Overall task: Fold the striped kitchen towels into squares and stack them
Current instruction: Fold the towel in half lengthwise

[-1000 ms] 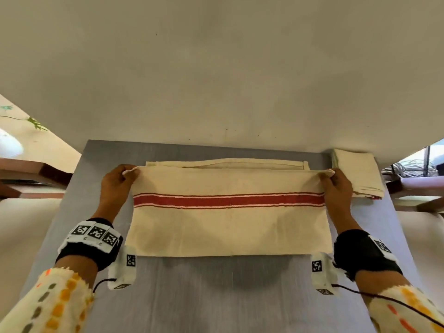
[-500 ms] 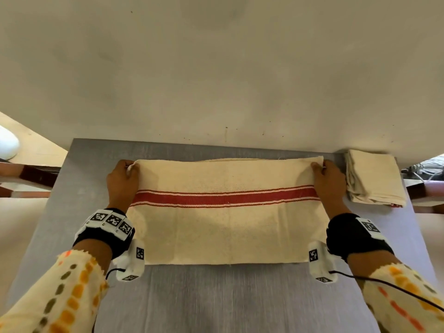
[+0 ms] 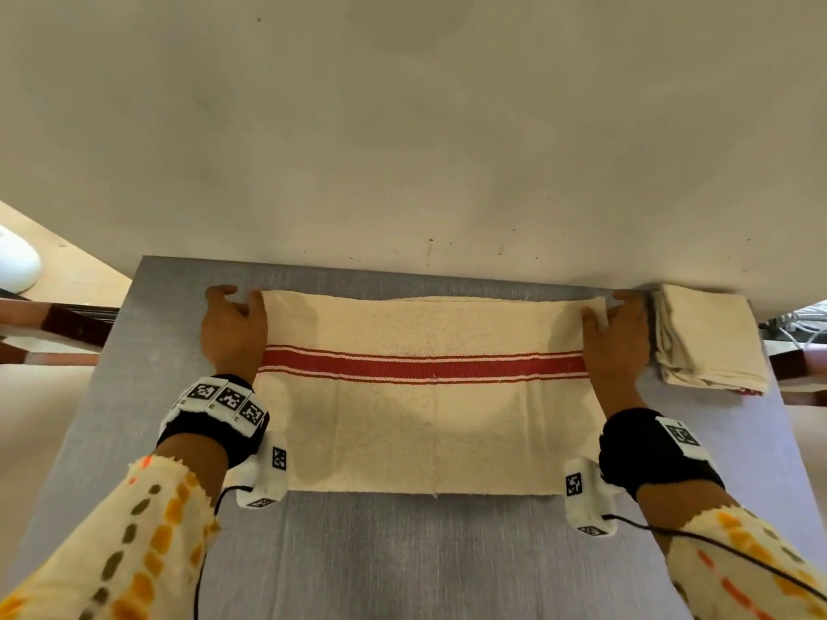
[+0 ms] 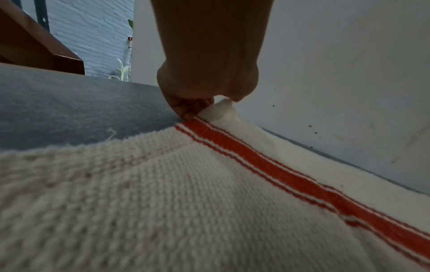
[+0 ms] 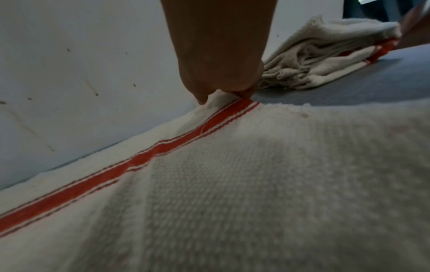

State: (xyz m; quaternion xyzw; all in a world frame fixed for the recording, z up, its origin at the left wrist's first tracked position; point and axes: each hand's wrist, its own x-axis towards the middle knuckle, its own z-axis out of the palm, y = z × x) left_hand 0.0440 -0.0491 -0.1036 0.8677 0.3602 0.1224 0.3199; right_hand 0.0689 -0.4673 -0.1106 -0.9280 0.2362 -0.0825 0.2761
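A cream kitchen towel (image 3: 425,422) with a red stripe (image 3: 420,366) lies folded in half on the grey table (image 3: 402,557), its far edge close to the wall. My left hand (image 3: 235,322) pinches the towel's far left corner (image 4: 216,108). My right hand (image 3: 620,326) pinches the far right corner (image 5: 221,97). Both corners are lifted slightly off the layer below. A stack of folded towels (image 3: 709,340) sits at the far right of the table, just beside my right hand (image 5: 223,55).
A pale wall (image 3: 402,127) rises right behind the table's far edge. Wooden furniture (image 3: 58,322) stands off the table's left side and more (image 3: 796,369) off the right. Bare grey table lies in front of the towel.
Both hands have carried the towel's upper edge away from me until it covers the lower layer's far edge. The head view has moved closer.
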